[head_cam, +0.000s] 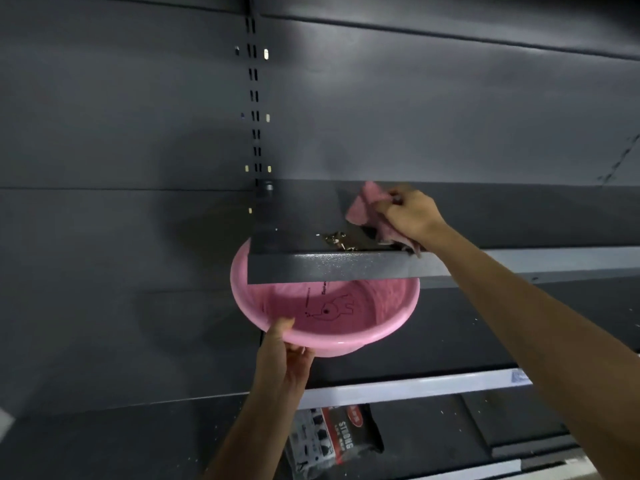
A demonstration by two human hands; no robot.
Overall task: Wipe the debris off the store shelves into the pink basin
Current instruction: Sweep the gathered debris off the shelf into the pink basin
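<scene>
The left hand (287,355) grips the near rim of the pink basin (367,329), which sits mouth up and tipped toward the camera, under the left end of the dark shelf (329,268). The shelf's long axis runs left to right. The right hand (410,214) clutches a pink cloth (362,204) on the shelf, just right of the debris (334,239) at the front edge.

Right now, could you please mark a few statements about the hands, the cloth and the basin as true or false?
1. The left hand grips the pink basin at its rim. True.
2. The right hand holds a blue sponge. False: it grips a pink cloth.
3. The debris lies on the shelf near its front edge. True.
4. The basin stands on top of the shelf. False: it is held under the shelf's front edge.
</scene>
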